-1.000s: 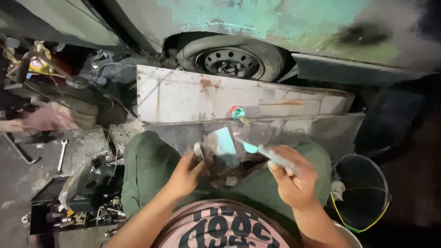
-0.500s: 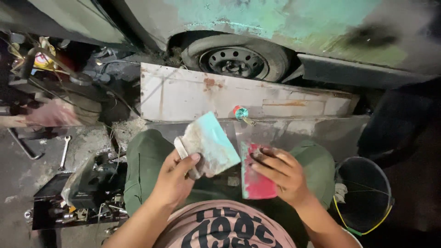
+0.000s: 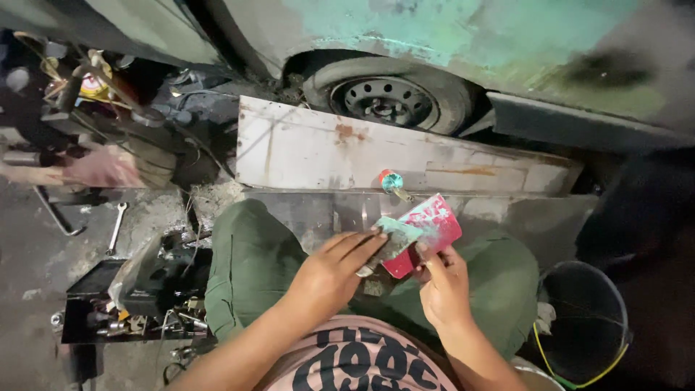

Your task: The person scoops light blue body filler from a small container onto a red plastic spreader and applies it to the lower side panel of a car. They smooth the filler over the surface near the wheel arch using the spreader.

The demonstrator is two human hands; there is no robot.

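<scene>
Both hands' grip on spreaders (image 3: pixel 423 233)

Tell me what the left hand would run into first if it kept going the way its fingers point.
The left hand points up and right, fingers on a pale green scraper. Straight on, it would likely meet the red spreader card in the right hand, which overlaps the scraper. Depth is unclear.

blurred pink rag (image 3: pixel 101 168) at left, bucket (image 3: pixel 588 318) cut off below

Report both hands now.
Left hand: closed on a grey-green spreader.
Right hand: closed on a red plastic spreader.
</scene>
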